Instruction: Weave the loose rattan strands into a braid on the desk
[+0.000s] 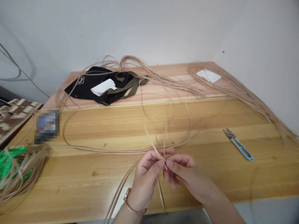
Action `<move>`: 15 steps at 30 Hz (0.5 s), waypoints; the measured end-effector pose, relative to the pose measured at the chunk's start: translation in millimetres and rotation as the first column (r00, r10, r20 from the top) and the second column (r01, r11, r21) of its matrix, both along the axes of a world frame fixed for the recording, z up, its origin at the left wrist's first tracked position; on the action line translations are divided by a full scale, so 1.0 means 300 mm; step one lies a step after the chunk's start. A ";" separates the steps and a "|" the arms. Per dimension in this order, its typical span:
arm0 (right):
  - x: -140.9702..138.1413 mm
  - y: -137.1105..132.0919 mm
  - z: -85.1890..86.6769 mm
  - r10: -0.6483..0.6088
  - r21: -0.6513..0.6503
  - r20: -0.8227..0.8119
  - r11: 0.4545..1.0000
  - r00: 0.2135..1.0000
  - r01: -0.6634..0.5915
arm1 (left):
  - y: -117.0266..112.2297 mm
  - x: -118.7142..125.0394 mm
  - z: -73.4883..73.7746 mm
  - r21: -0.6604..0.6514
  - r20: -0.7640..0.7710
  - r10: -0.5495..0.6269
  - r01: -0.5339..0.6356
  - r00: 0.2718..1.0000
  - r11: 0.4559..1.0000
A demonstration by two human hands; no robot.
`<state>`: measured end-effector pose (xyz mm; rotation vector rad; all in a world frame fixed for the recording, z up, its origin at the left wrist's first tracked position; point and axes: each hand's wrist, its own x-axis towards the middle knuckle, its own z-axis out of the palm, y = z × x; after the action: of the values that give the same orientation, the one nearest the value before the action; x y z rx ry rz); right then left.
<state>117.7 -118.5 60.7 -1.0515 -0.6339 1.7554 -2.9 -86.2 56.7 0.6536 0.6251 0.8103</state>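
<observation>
Left hand point(148, 171) of mine is pinched shut on thin pale strips point(153, 146), thumb on top. My right hand point(185, 169) pinches them at the same crossing, other fingers curled. Strips sit near-centre over the wooden table point(105, 127). Blue-handled snips point(239, 146) right, black bag point(85, 88) far left.

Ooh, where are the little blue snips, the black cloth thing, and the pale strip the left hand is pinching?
Blue snips point(245, 153): head view, on the handle.
Black cloth point(85, 89): head view, on the fabric at its left side.
Pale strip point(152, 142): head view, on its length beyond the pinch.
</observation>
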 end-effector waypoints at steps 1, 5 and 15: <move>0.003 -0.003 -0.004 0.011 0.019 -0.004 1.000 1.000 -0.011 | 0.002 -0.002 0.000 0.006 -0.006 -0.010 0.010 1.000 1.000; 0.010 -0.008 -0.011 0.038 0.042 -0.005 0.998 0.999 -0.038 | 0.009 -0.009 0.004 0.019 -0.036 -0.057 0.057 0.998 0.998; 0.033 -0.021 -0.010 0.154 -0.003 -0.039 0.988 0.987 -0.154 | 0.063 -0.042 0.046 0.099 -0.117 -0.234 0.246 0.965 0.964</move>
<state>127.7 -124.9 57.8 -0.9931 -0.7017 1.9073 -15.5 -67.4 70.4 0.8615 0.5839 0.5901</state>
